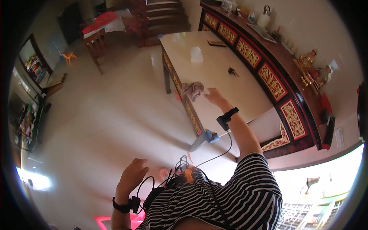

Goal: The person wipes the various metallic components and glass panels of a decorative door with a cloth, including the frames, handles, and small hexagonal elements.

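**Right hand beside a crumpled cloth, left hand empty**

On my feed, nearest the body, I have the left hand [134,173] well off the table, fingers loosely bent and apart, holding nothing I can see; a black strap [122,206] circles its wrist. Farther forward, the right hand [216,96] reaches over the pale table [245,99], half open with fingers curled; I see nothing in its grasp. Just to its left, at the table's edge, lies the crumpled brown cloth [193,90]; I cannot tell whether the fingertips touch it. Nearer me than that hand, a blue cloth [211,137] sits at the table corner. Beyond the hand are dark keys [232,71], a whitish translucent item [197,55] and, farthest of these, a flat brown object [217,43].
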